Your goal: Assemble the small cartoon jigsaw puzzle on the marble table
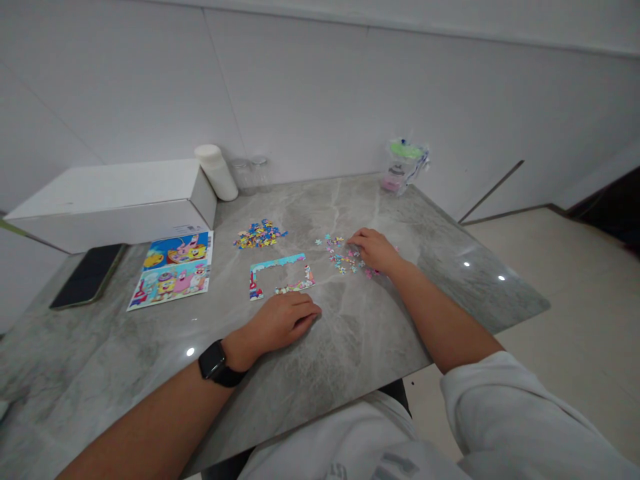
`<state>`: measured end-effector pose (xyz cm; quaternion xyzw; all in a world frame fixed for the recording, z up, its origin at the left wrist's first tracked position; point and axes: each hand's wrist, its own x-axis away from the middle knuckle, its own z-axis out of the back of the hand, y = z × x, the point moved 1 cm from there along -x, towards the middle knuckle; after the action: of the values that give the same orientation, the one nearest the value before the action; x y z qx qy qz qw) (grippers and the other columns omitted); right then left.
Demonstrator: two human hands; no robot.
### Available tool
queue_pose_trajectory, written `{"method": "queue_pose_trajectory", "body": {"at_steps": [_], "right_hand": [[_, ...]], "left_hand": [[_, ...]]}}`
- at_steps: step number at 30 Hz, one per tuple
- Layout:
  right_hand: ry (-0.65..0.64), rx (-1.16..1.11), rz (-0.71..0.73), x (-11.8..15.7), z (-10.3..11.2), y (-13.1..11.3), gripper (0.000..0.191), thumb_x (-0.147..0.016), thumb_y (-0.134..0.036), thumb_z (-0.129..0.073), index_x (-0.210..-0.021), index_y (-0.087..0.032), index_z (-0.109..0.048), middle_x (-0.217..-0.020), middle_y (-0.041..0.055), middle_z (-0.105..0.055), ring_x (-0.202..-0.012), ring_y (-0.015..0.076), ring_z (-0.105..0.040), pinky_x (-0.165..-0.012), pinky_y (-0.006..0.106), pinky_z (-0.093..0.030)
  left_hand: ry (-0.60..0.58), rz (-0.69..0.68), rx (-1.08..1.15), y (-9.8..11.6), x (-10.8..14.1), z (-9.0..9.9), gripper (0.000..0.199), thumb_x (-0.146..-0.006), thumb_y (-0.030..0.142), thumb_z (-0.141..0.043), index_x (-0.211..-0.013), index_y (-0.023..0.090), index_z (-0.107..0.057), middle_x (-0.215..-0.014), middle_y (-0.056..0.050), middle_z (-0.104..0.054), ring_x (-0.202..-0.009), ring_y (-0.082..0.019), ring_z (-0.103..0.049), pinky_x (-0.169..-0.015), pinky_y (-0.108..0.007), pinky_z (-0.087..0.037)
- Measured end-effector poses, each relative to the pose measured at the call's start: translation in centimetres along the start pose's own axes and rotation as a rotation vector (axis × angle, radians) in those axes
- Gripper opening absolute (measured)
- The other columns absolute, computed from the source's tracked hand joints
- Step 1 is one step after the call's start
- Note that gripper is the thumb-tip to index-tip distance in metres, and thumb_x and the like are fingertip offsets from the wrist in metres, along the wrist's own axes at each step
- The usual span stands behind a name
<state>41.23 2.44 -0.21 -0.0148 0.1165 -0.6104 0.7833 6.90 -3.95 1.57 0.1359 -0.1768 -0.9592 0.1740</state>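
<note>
A partly built jigsaw puzzle lies on the grey marbled table, its border joined around a bare middle. Just below its lower edge my left hand rests on the tabletop, fingers loosely bent with nothing visible in them. My right hand reaches into scattered pastel puzzle pieces, fingers together and pointing down. Its fingertips touch down at the pieces' upper edge; whether one is pinched is hidden. Behind the border sits a heap of blue and yellow puzzle pieces. Left of it lies a printed picture sheet with cartoon figures.
A black phone lies at the left, before a long white box. A white cylindrical bottle and two glasses stand by the wall. A clear plastic bag with green and pink contents sits at the back right corner.
</note>
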Motion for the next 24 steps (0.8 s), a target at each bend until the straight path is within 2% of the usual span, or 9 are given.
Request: {"method": "queue_pose_trajectory", "body": {"at_steps": [6,14,18,24], "right_hand": [[-0.006,0.028,0.05,0.0,-0.3,-1.3,0.054,-0.093,-0.006,-0.054,-0.137,-0.027,-0.076,-0.134,0.0105,-0.069,-0.121,0.0274,-0.059,-0.108,0.039,-0.044],[0.009,0.002,0.021,-0.1,-0.2,-1.0,0.048,-0.093,-0.005,-0.054,-0.131,-0.024,-0.077,-0.128,0.0108,-0.071,-0.116,0.026,-0.06,-0.106,0.038,-0.045],[0.021,-0.052,0.086,-0.1,0.0,-1.5,0.05,-0.093,-0.004,-0.053,-0.133,-0.023,-0.076,-0.129,0.0109,-0.07,-0.117,0.0247,-0.061,-0.108,0.038,-0.045],[-0.012,-0.14,0.198,-0.1,-0.1,-2.0,0.052,-0.09,-0.004,-0.055,-0.128,-0.03,-0.079,-0.135,0.0084,-0.068,-0.125,0.0236,-0.061,-0.114,0.04,-0.043]], "left_hand": [[-0.011,0.007,-0.007,0.1,-0.1,0.2,0.023,-0.107,0.023,-0.052,-0.112,0.022,-0.075,-0.101,-0.006,-0.076,-0.095,-0.02,-0.07,-0.085,-0.032,-0.054],[-0.002,0.002,-0.005,-0.2,0.1,-0.2,0.023,-0.107,0.023,-0.053,-0.113,0.023,-0.076,-0.102,-0.006,-0.076,-0.096,-0.02,-0.071,-0.086,-0.032,-0.054],[0.003,-0.001,-0.005,-0.2,0.0,-0.3,0.023,-0.107,0.023,-0.053,-0.112,0.023,-0.076,-0.101,-0.005,-0.076,-0.096,-0.02,-0.071,-0.085,-0.033,-0.053],[0.008,-0.004,0.003,-0.1,0.1,-0.1,0.024,-0.109,0.025,-0.051,-0.112,0.023,-0.075,-0.101,-0.006,-0.076,-0.094,-0.019,-0.07,-0.085,-0.032,-0.053]]}}
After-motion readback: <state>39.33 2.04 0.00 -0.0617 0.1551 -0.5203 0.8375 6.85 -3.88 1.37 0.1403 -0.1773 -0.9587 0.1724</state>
